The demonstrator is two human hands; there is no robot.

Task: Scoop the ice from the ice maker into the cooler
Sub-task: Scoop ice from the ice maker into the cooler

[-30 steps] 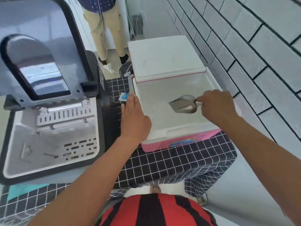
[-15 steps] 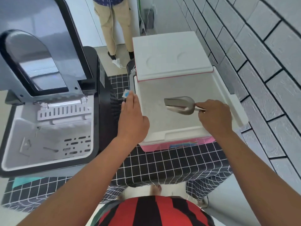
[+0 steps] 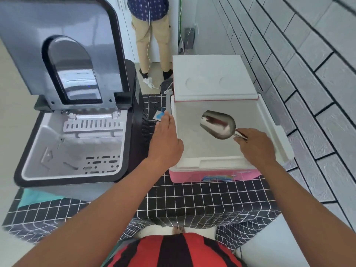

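Gripping the handle of a metal scoop (image 3: 218, 124), the right hand (image 3: 255, 145) holds it over the open cooler (image 3: 215, 171) at the counter's (image 3: 192, 201) right edge. Flat, fingers straight, the left hand (image 3: 166, 140) rests on the cooler's left rim. At the counter's left, the ice maker (image 3: 67, 145) stands with its lid up; whether ice lies inside I cannot tell.

The ice maker (image 3: 73, 143) stands left of the cooler (image 3: 215, 172), both on the table (image 3: 192, 199).
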